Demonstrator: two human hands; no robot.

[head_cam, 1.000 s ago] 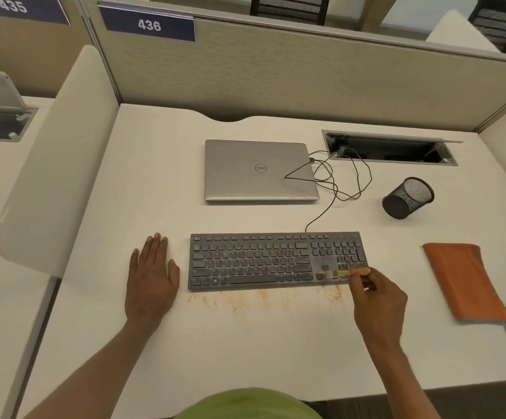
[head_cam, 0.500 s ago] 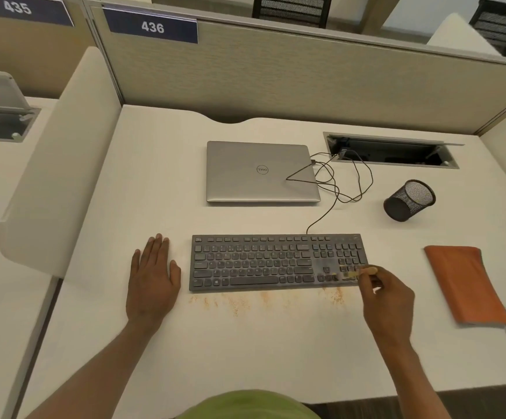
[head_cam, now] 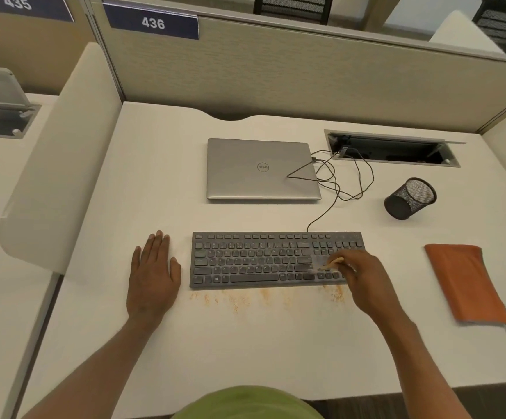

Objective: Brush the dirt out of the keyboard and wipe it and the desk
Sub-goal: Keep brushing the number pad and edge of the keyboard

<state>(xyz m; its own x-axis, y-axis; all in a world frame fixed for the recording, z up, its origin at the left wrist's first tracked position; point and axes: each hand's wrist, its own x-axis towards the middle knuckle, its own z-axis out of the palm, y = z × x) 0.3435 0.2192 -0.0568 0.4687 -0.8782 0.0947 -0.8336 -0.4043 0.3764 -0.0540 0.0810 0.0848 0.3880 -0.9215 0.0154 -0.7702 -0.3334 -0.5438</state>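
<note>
Head cam: right hand [head_cam: 363,276] pinches a small brush [head_cam: 332,263] over the number-pad end of the keyboard [head_cam: 276,260], which sits mid-desk [head_cam: 245,343]. Left hand [head_cam: 153,279] lies flat and relaxed on the desk just beside it. Looks like the brushing step. Orange dirt [head_cam: 239,300] lines the front edge, so wiping comes next, I'd guess.

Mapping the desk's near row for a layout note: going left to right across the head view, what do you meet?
In order: left hand → keyboard → right hand gripping the brush → orange pouch.
</note>
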